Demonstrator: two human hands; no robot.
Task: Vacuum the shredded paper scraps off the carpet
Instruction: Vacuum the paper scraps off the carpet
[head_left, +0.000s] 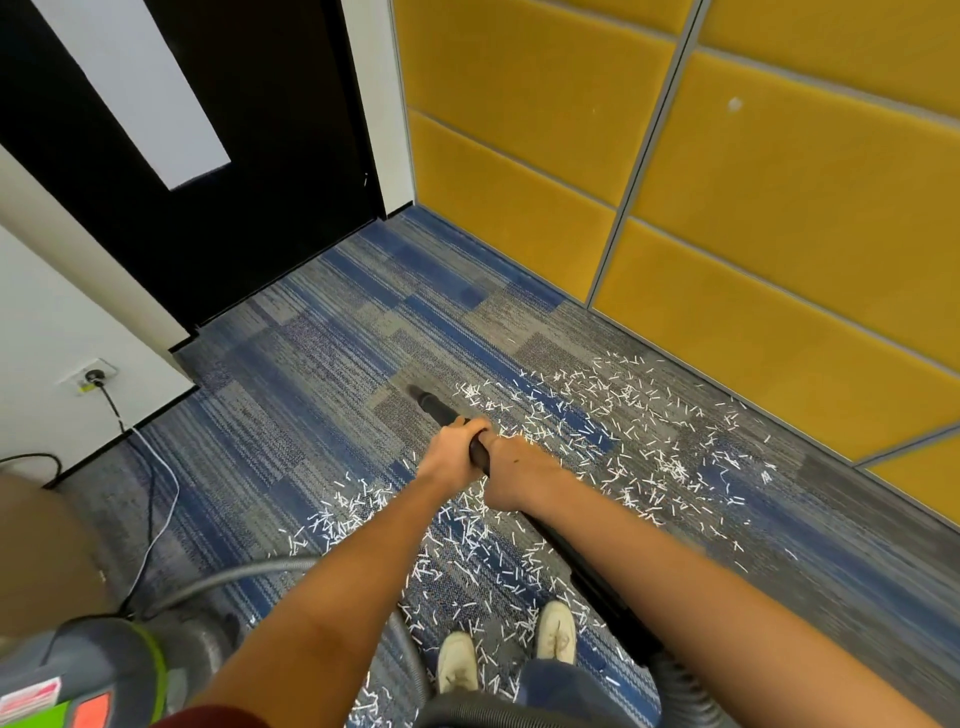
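Observation:
White shredded paper scraps (613, 431) lie scattered over the blue and grey carpet (322, 364), from my feet out toward the yellow wall. I hold a black vacuum wand (441, 410) with both hands. My left hand (454, 449) grips it further forward, and my right hand (511, 475) grips it just behind. The wand's nozzle tip (415, 392) touches the carpet at the left edge of the scrap patch. The wand's rear part (597, 582) runs back under my right forearm to a grey ribbed hose (680, 680).
The vacuum body (98, 670), grey with green trim, stands at the lower left, its hose (244, 571) curving across the floor. A power cord (156, 499) runs to a wall socket (93, 375). A black door (249, 171) is ahead; yellow padded wall panels (727, 208) stand on the right. My shoes (506, 649) stand among scraps.

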